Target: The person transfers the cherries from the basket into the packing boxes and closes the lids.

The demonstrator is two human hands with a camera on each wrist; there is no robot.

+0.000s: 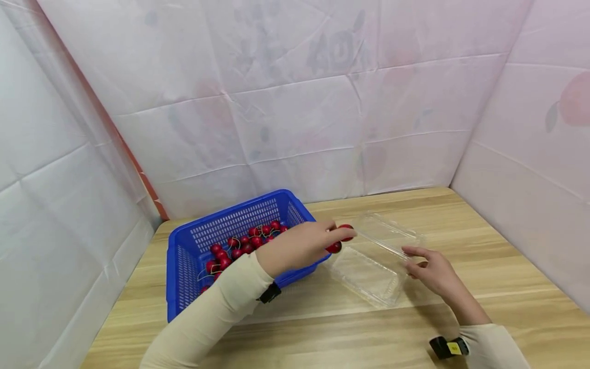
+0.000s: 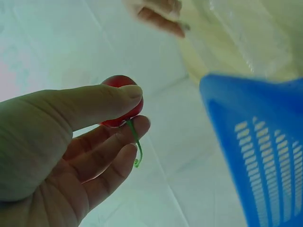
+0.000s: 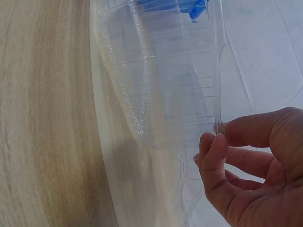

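Pinching a red cherry (image 2: 134,106) with green stem between thumb and fingers, my left hand (image 1: 304,246) crosses the right rim of the blue basket (image 1: 171,277). Whether a second fruit is in that grasp, I cannot tell. More cherries (image 1: 246,248) lie inside the basket. Beside it on the wooden table (image 1: 332,333) is a clear plastic container (image 1: 369,274), lid open. My right hand (image 1: 430,271) grips the container's edge between thumb and fingertips.
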